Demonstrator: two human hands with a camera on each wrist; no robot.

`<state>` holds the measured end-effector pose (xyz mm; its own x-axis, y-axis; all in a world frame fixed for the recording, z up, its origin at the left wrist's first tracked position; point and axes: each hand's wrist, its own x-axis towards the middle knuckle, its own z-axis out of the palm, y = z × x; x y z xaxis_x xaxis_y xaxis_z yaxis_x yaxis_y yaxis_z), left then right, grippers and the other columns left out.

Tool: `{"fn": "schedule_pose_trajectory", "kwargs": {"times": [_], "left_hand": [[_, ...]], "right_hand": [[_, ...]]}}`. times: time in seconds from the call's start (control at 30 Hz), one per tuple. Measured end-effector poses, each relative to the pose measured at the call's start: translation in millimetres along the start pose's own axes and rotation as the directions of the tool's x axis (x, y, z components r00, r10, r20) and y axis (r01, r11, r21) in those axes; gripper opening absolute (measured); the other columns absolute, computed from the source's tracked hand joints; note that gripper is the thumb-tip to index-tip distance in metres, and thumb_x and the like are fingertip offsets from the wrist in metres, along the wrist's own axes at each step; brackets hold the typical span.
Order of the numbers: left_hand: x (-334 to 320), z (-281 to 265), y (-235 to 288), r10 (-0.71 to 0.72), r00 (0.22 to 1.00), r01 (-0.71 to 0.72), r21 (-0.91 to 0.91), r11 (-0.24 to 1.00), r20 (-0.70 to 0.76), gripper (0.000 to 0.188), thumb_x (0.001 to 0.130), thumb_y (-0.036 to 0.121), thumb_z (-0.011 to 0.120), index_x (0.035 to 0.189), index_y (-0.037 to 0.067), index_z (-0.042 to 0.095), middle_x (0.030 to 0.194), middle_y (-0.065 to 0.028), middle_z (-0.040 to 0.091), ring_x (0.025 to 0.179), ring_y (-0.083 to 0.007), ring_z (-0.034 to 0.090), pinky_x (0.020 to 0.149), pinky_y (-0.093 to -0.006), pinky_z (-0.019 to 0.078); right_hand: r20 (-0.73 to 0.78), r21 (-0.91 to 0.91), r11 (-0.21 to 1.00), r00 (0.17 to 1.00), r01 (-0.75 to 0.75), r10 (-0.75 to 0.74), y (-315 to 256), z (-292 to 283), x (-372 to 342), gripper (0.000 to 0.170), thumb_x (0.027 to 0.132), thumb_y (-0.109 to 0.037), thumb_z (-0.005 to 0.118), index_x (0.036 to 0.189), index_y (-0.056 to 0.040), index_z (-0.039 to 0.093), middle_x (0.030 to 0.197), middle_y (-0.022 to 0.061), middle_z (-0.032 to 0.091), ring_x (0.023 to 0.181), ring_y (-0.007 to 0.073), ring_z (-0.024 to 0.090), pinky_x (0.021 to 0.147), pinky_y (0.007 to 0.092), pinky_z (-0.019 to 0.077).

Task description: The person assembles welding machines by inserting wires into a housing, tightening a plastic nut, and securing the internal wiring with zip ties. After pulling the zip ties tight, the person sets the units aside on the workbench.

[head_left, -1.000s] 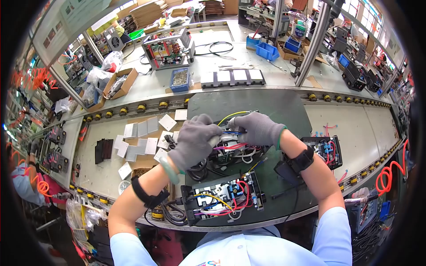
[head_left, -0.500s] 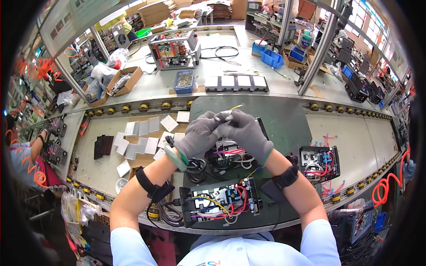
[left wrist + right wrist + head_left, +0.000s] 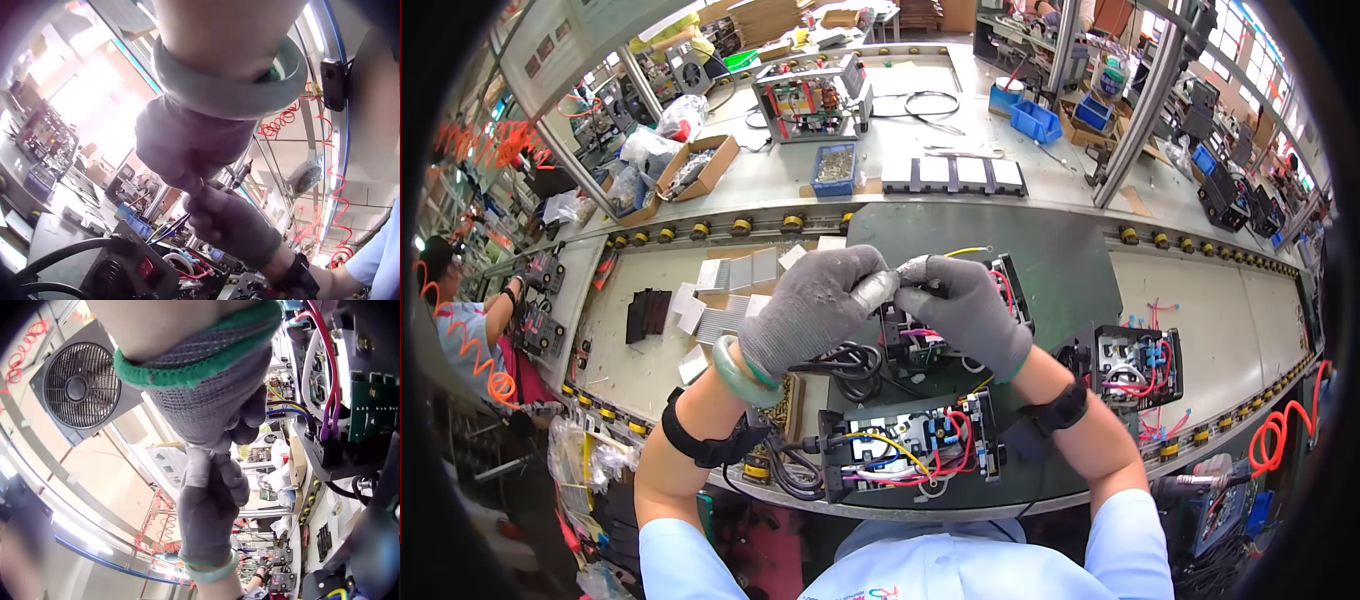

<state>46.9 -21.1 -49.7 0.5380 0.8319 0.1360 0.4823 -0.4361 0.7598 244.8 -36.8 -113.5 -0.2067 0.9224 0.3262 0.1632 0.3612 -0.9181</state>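
Note:
Both hands wear grey knit gloves and meet fingertip to fingertip above the far open electrical unit (image 3: 915, 340). My left hand (image 3: 815, 305) pinches at the meeting point with curled fingers. From the right, my right hand (image 3: 970, 310) grips the unit's thin wires (image 3: 290, 409), coloured yellow, blue and dark, which run up into its fingers. One yellow wire (image 3: 970, 250) sticks out beyond the right fingers, with a terminal on its end. Gloved fingers hide the piece of wire between the hands. A red rocker switch (image 3: 149, 267) shows on a unit's panel in the left wrist view.
A second open unit (image 3: 910, 450) lies nearer my body, a third (image 3: 1135, 365) to the right. Silver heat sinks (image 3: 725, 290) are spread on cardboard at left. Coiled black cable (image 3: 845, 370) lies beside the far unit. Beyond the roller rail stand a blue parts bin (image 3: 835, 170) and a black-and-white strip (image 3: 955, 177).
The hands, earlier apart with a blue wire between them, have come together at the fingertips. The yellow wire's free end now points right. The head view has shifted slightly.

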Motion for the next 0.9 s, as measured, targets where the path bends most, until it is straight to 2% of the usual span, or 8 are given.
{"fn": "schedule_pose_trajectory", "kwargs": {"times": [0.2,0.27,0.3,0.37,0.5,0.67,0.83,0.9], "left_hand": [[-16,35,-18,0.459,0.889,-0.400,0.512,0.761,0.013,0.017,0.090,0.019,0.068,0.085,0.004,0.066,0.071,-0.0112,0.065,0.059,-0.0263,0.064,0.056,-0.0327,0.0496],[-20,37,-26,0.078,0.997,-0.070,0.446,0.892,-0.001,0.025,0.094,0.028,0.065,0.086,0.004,0.066,0.069,-0.0104,0.065,0.057,-0.0207,0.064,0.055,-0.0306,0.0499],[-19,33,-33,0.076,0.997,-0.074,0.444,0.893,0.013,0.025,0.094,0.028,0.065,0.086,0.004,0.066,0.069,-0.0104,0.065,0.057,-0.0207,0.064,0.055,-0.0306,0.0499],[-15,24,-46,-0.447,0.845,0.451,0.058,0.891,0.292,0.040,0.099,0.042,0.056,0.094,0.004,0.067,0.060,-0.0080,0.059,0.056,-0.0208,0.063,0.054,-0.0344,0.0487],[-9,40,-50,-0.504,0.728,0.617,-0.122,0.778,0.464,0.043,0.100,0.042,0.055,0.108,0.001,0.064,0.082,-0.0047,0.065,0.070,-0.0112,0.063,0.065,-0.0278,0.0519],[-21,43,-100,-0.156,0.897,0.236,-0.150,0.960,0.413,0.038,0.101,0.030,0.055,0.122,-0.001,0.057,0.099,-0.0044,0.061,0.089,-0.0116,0.058,0.073,-0.0273,0.0491],[-18,44,-89,-0.231,0.856,0.360,-0.212,0.909,0.462,0.043,0.101,0.037,0.054,0.125,0.000,0.056,0.093,-0.0009,0.053,0.081,-0.0111,0.047,0.071,-0.0272,0.0421],[-19,44,-90,-0.161,0.899,0.258,-0.195,0.946,0.407,0.034,0.099,0.027,0.049,0.111,-0.002,0.059,0.094,-0.0101,0.060,0.086,-0.0219,0.055,0.079,-0.0347,0.0457]], "right_hand": [[0.286,-0.451,0.832,0.935,0.324,-0.209,1,-29,-13,0.012,0.081,-0.017,0.073,0.088,-0.0083,0.071,0.083,0.0086,0.068,0.075,0.0269,0.068,0.067,0.0360,0.0540],[0.487,-0.682,0.475,0.830,0.556,-0.273,13,-36,-7,0.009,0.080,-0.021,0.066,0.076,-0.0135,0.066,0.078,0.0063,0.062,0.071,0.0261,0.067,0.062,0.0407,0.0527],[0.477,-0.685,0.484,0.837,0.545,-0.267,21,-37,-4,0.009,0.080,-0.021,0.066,0.076,-0.0135,0.066,0.078,0.0063,0.062,0.071,0.0261,0.067,0.062,0.0407,0.0527],[0.551,-0.709,0.343,0.788,0.616,-0.275,30,-36,3,0.010,0.076,-0.020,0.066,0.070,-0.0129,0.062,0.075,0.0031,0.059,0.070,0.0231,0.065,0.062,0.0390,0.0515],[0.517,-0.690,0.410,0.803,0.596,-0.297,33,-28,1,0.007,0.073,-0.019,0.065,0.070,-0.0133,0.062,0.075,0.0041,0.059,0.069,0.0226,0.064,0.061,0.0385,0.0515],[0.589,-0.696,0.448,0.803,0.562,-0.093,41,-29,15,0.006,0.075,-0.018,0.066,0.075,-0.0120,0.067,0.082,0.0058,0.061,0.071,0.0249,0.068,0.059,0.0398,0.0551],[0.606,-0.680,0.450,0.789,0.580,-0.100,38,-29,16,0.008,0.074,-0.018,0.067,0.078,-0.0108,0.068,0.082,0.0062,0.062,0.071,0.0254,0.069,0.058,0.0395,0.0557],[0.668,-0.647,0.467,0.743,0.602,-0.032,33,-34,22,0.010,0.072,-0.019,0.068,0.078,-0.0111,0.069,0.081,0.0065,0.062,0.071,0.0259,0.069,0.058,0.0393,0.0558]]}}
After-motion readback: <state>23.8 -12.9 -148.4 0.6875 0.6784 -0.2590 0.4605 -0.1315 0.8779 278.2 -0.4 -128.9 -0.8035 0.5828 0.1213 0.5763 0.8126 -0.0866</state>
